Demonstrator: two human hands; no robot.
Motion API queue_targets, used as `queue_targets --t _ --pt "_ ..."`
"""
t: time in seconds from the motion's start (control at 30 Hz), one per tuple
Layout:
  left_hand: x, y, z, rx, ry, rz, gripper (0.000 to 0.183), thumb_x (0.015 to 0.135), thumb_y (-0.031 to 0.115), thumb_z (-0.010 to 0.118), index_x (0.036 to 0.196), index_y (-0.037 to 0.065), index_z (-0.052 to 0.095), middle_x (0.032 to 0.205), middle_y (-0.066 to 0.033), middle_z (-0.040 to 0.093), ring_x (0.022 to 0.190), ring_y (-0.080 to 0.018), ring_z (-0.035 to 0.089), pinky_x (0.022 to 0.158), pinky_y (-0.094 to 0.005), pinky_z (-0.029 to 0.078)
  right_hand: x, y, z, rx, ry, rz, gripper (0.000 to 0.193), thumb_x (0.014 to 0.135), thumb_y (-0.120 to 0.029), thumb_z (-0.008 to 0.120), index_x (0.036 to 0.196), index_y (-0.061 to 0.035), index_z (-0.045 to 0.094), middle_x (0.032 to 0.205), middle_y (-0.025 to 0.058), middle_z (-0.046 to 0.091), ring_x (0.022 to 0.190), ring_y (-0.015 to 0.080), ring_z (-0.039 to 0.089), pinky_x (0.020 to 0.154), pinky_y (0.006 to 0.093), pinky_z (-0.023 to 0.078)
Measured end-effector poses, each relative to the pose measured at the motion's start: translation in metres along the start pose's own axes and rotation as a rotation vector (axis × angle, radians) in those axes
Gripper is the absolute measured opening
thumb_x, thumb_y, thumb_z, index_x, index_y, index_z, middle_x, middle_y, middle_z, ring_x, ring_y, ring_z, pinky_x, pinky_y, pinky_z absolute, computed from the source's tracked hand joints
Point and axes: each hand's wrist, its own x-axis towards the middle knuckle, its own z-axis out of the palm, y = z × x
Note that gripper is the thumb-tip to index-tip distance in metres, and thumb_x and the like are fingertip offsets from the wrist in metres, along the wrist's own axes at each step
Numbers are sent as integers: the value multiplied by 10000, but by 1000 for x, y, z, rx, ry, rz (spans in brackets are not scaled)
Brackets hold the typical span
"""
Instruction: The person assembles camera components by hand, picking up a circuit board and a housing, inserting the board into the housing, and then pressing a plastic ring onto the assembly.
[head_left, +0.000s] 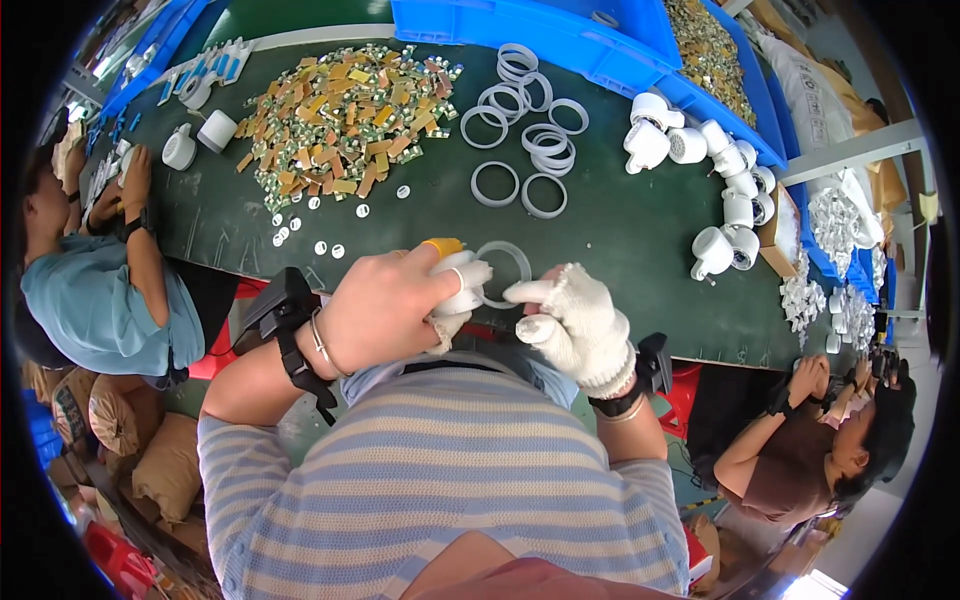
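Pale ring [505, 246] between left hand [385, 305] and right hand [578, 325] — keep it square.
Your left curls round a white part [462, 296], mostly hidden; your right's fingertips meet the ring's edge — can't tell if pinching. Best keep pressure light, even around the rim.

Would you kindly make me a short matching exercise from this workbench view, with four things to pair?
Things:
1. Right hand
2. Pale round ring nearest the person
3. Heap of small flat rectangular circuit boards
4. Largest group of round white housings

Places, colours or states:
A. Yellow, tan and green
B. On the right side of the dark green table
C. Wearing a white knitted glove
D. Between the left hand and the right

Pairs: 1-C, 2-D, 3-A, 4-B
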Motion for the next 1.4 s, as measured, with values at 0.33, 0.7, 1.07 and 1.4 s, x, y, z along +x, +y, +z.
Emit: queue_targets --t 0.33,0.7,1.07,1.4 --pt "1 -2 -1 90 8 99 582 677 189 864 1239 232 719 992 -100 643 760 -293 686 610 -385 565 6 11 -3 207 198 152 370 1065 -328 556 1062 -17 755 1087 156 717 925 261 658 807 357 511" --pt "4 -5 21 -485 72 -182 645 789 186 849 1391 172 620 1273 -108 668 905 -226 720 734 -341 600 8 -8 0 -88 165 16 238 832 -95 834 1046 -74 732 1012 114 728 836 263 683 781 380 543" --pt "-6 -3 53 -1871 64 -401 1115 842 -88 793 1690 174 117 1597 -85 407 1355 -223 553 1103 -385 501 16 -28 -8 719 -20 574 225 975 -116 680 1123 49 644 945 126 730 804 175 710 766 319 581" --pt "-11 -1 63 -1721 87 -394 1108 857 -81 801 1689 210 130 1609 -86 403 1352 -229 556 1116 -396 488 13 -28 -6 706 -4 565 240 975 -114 691 1136 59 649 952 148 733 811 192 723 762 322 594"
